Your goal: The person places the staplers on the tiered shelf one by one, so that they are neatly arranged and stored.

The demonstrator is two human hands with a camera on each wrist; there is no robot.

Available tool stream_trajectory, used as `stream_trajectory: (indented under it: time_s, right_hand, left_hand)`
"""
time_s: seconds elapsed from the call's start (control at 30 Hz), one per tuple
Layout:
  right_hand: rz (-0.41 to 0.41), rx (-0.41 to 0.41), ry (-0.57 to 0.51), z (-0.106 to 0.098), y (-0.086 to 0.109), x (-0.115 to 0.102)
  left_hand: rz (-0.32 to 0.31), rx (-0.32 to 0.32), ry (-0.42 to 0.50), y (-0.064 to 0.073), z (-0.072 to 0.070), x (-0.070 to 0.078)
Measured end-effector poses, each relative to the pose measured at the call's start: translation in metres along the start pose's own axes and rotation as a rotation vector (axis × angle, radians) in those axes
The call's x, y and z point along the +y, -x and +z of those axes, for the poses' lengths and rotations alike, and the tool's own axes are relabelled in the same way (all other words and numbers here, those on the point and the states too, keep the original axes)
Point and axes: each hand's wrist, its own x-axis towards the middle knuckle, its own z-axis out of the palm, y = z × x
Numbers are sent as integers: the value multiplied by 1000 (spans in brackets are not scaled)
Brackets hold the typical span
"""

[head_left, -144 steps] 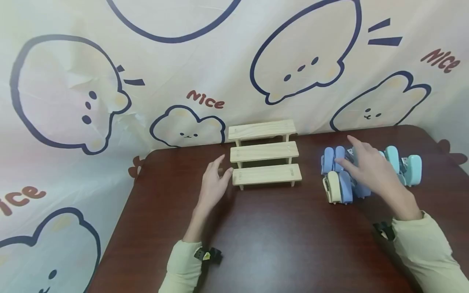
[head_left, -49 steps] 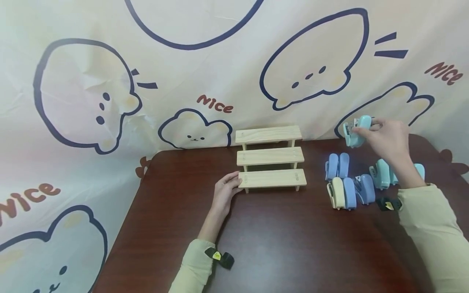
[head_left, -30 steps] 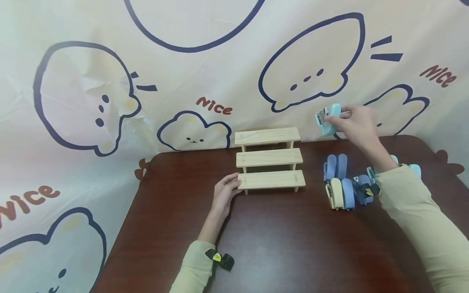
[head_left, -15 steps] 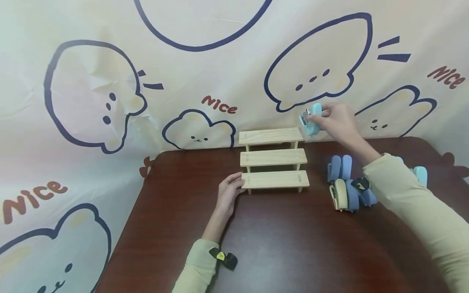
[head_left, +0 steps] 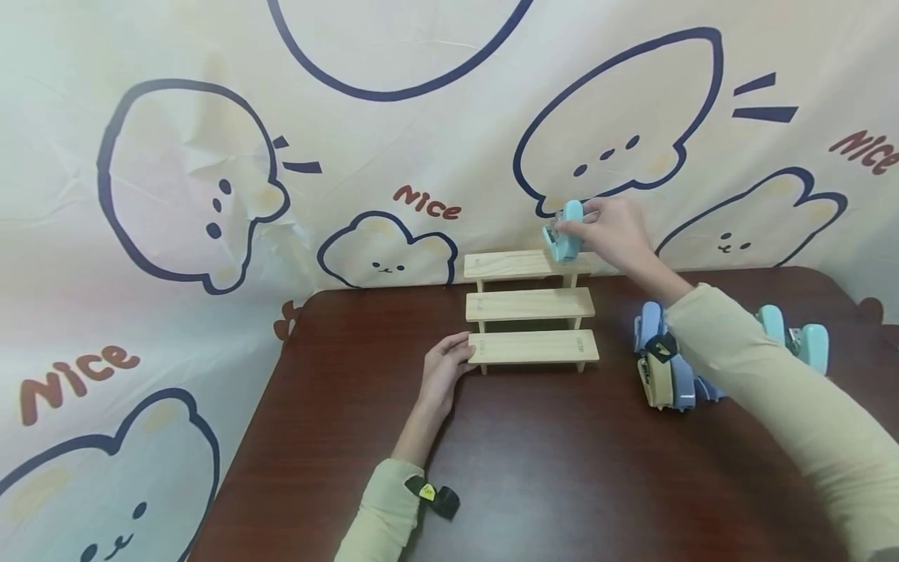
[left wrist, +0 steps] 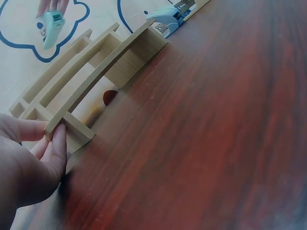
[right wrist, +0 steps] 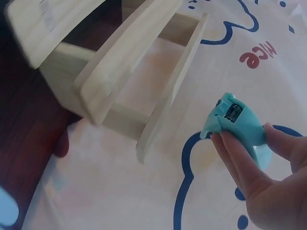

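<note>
My right hand (head_left: 618, 234) pinches a small teal stapler (head_left: 567, 232) between thumb and fingers. The stapler is raised over the right part of the top step of a three-tier wooden stand (head_left: 531, 304); the right wrist view shows this stapler (right wrist: 235, 122) apart from the shelf edge. At the front left, my left hand (head_left: 444, 373) grips the end of the lowest step; in the left wrist view its thumb and fingers (left wrist: 58, 148) pinch that wooden board (left wrist: 96, 76).
Right of the stand, blue staplers (head_left: 683, 382) and a cream stapler (head_left: 658, 381) stand close together, partly hidden by my right sleeve (head_left: 765, 375). Further right are more teal staplers (head_left: 815, 347). A cartoon-printed cloth (head_left: 485, 140) hangs behind the dark wooden table (head_left: 548, 468).
My left hand has come to grip the stand's lowest step. My right hand has picked a teal stapler out of the group and carried it left, to above the top step.
</note>
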Motion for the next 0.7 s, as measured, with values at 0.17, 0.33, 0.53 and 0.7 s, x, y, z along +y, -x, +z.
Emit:
stream_trajectory:
  time_s: [0.17, 0.33, 0.53, 0.7]
  right_hand:
    - [7, -8, -67, 9, -6, -6]
    - [45, -25, -147, 20, -14, -14]
    - [59, -28, -141, 43, -18, -25]
    - [19, -18, -75, 59, -15, -26]
  left_hand:
    - [1, -11, -12, -1, -1, -1]
    - [11, -19, -19, -3, 0, 2]
    - [-5, 0, -44, -3, -2, 2]
    - [-26, -5, -49, -3, -1, -1]
